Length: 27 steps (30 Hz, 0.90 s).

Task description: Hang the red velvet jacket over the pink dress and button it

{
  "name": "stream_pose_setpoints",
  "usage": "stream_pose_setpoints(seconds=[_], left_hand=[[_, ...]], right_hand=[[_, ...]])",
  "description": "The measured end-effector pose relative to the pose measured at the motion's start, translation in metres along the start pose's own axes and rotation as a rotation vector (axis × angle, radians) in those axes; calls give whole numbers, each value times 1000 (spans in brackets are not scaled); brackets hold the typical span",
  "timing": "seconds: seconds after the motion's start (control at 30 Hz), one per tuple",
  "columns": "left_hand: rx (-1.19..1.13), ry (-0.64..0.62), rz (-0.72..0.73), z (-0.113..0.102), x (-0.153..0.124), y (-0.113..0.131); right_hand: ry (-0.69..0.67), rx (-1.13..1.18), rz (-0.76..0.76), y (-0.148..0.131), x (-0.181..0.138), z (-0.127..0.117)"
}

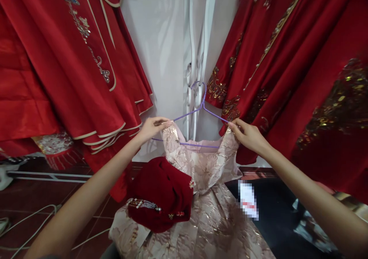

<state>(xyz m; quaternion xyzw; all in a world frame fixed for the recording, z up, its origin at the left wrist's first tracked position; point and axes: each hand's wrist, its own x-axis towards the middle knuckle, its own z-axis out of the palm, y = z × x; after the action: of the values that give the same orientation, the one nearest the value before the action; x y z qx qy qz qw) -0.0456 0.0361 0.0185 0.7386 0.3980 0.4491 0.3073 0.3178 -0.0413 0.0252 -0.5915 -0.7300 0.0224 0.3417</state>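
Note:
A pale pink dress (205, 165) with a shiny leaf pattern hangs on a thin purple hanger (203, 104), its skirt spreading down toward me. My left hand (153, 128) pinches the left shoulder strap where it meets the hanger. On the other side, my right hand (244, 133) grips the right strap at the hanger's end between thumb and fingers. A folded dark red cloth (163, 193) with beaded ornaments lies over the front of the dress, below my left hand. Both arms reach forward from the lower corners.
Red garments with beaded trim (94, 78) hang at left, and red garments with gold sequins (276, 59) hang at right. White cabinet doors (158, 59) with curved handles stand between them. A pale cable (37, 232) runs over the dark red tiles. A black surface (276, 209) lies at lower right.

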Motion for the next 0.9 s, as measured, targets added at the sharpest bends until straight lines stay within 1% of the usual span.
stream_pose_setpoints(seconds=[0.03,0.07,0.1,0.2,0.23,0.27,0.3,0.4,0.47,0.53,0.57,0.63,0.67,0.7,0.73,0.8,0.83,0.9], left_hand=[[66,-35,24,-1,1,5],[141,-37,48,-2,1,8],[233,0,73,-2,-2,11],[577,217,139,2,-19,17],[678,250,139,4,-27,20],[753,228,121,8,-35,23],[809,160,81,12,-44,27],[947,-118,-87,24,-63,33],[1017,-253,-157,29,-69,31],[988,-402,-215,29,-69,25],[920,-498,-264,27,-68,22],[701,-691,-416,20,-64,15],[582,-761,-503,14,-63,12],[480,-801,-583,9,-61,9],[403,-813,-649,2,-59,5],[309,-763,-727,-11,-55,-4],[275,-699,-736,-17,-52,-10],[194,-506,-680,-29,-40,-19]], right_hand=[[-2,-13,-4,0,1,0],[0,-25,-6,-1,2,0],[7,-32,-8,-1,2,1],[25,-40,-5,0,4,3],[21,-40,-2,1,4,4],[14,-38,2,1,4,5],[9,-34,8,1,4,5],[14,-26,23,2,4,6],[17,-23,29,2,3,7],[8,-14,33,2,3,6],[0,-5,37,2,3,6],[-19,16,52,4,3,7],[-29,28,61,5,4,7],[-38,44,70,6,4,8],[-44,61,76,7,5,9],[-46,92,80,10,7,12],[-43,101,78,11,8,13],[-31,101,75,13,10,13]])
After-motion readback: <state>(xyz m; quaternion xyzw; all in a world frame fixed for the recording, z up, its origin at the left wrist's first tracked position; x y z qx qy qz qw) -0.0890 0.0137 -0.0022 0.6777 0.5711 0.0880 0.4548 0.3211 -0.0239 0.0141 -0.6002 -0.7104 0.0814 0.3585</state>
